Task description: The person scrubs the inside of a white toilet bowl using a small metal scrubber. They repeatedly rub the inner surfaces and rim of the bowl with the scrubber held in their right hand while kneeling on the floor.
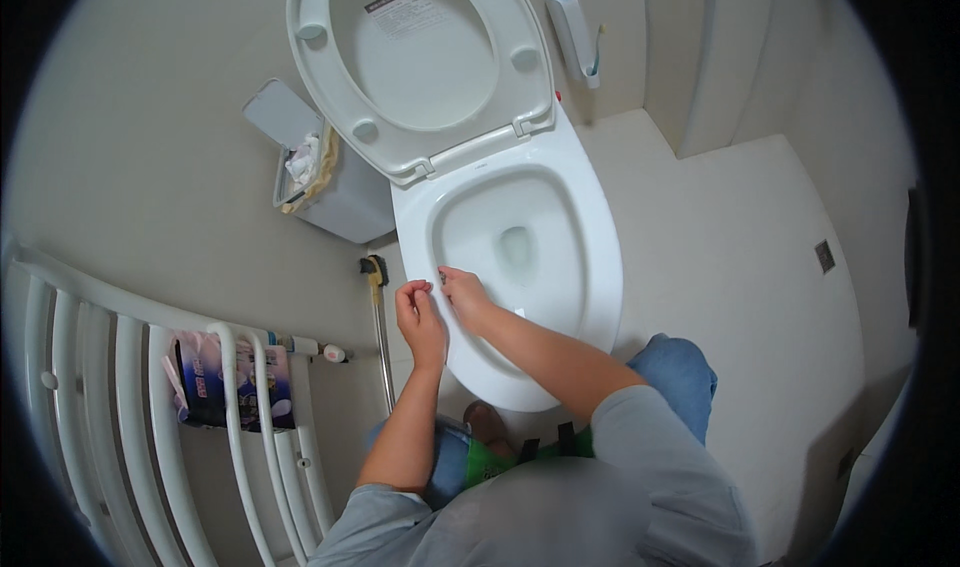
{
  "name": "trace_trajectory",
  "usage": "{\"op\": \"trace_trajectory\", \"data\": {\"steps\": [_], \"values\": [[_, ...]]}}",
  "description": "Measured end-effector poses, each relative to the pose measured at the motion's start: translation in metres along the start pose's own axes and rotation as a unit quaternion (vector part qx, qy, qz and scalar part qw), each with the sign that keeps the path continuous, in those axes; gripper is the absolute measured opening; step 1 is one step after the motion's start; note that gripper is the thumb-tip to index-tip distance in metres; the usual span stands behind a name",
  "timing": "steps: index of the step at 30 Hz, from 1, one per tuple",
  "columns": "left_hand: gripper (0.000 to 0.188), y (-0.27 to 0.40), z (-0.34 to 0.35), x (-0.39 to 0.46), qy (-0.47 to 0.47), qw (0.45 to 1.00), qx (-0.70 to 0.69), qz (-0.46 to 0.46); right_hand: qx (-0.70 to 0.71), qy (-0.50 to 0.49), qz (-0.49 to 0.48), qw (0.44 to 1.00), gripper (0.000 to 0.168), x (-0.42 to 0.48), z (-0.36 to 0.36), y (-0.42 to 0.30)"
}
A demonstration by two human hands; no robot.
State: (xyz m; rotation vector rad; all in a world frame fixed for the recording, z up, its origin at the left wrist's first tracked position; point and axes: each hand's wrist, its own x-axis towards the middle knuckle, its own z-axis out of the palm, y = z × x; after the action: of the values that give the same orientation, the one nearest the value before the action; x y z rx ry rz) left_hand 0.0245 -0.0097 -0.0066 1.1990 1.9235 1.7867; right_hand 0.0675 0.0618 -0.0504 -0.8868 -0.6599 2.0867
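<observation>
A white ceramic toilet [600,267] stands before me, its seat and lid [319,64] raised together. Water [517,255] lies at the bottom of the bowl. My right hand [466,298] reaches over the left side of the rim, fingers pinched around a small dark thing [442,276], too small to identify. Just outside that same rim is my left hand [420,323], its fingers curled inward close to the right fingertips. Whether the left fingers hold anything cannot be made out.
Left of the toilet stands a grey bin [352,199], lid open, with crumpled tissue [304,160] inside. A long-handled brush [379,289] leans nearby. A white towel rack [135,372] holds a dark printed package [202,379]. A white brush holder [571,38] hangs on the wall; a floor drain [824,256] lies right.
</observation>
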Motion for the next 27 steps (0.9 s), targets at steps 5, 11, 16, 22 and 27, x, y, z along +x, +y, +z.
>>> {"op": "trace_trajectory", "data": {"steps": [5, 11, 16, 22, 27], "values": [[0.017, -0.010, -0.005, 0.000, 0.002, 1.000, 0.018, -0.007, -0.209, -0.130, 0.121, 0.962, 0.038, -0.046, -0.030, -0.027], [0.020, -0.006, 0.000, -0.001, -0.008, 1.000, 0.003, -0.022, -0.211, -0.108, 0.080, 0.968, 0.029, -0.034, -0.030, -0.010], [0.021, 0.004, 0.001, -0.001, -0.043, 0.993, 0.110, 0.000, -0.079, -0.095, 0.017, 0.992, 0.026, 0.012, -0.009, 0.002], [0.025, 0.012, 0.007, 0.000, -0.083, 0.972, 0.219, 0.030, 0.046, -0.076, -0.060, 0.994, 0.027, 0.072, 0.018, -0.005], [0.025, -0.004, 0.004, 0.001, -0.073, 0.981, 0.182, 0.002, -0.240, -0.169, -0.028, 0.955, 0.026, 0.039, -0.020, 0.007]]}}
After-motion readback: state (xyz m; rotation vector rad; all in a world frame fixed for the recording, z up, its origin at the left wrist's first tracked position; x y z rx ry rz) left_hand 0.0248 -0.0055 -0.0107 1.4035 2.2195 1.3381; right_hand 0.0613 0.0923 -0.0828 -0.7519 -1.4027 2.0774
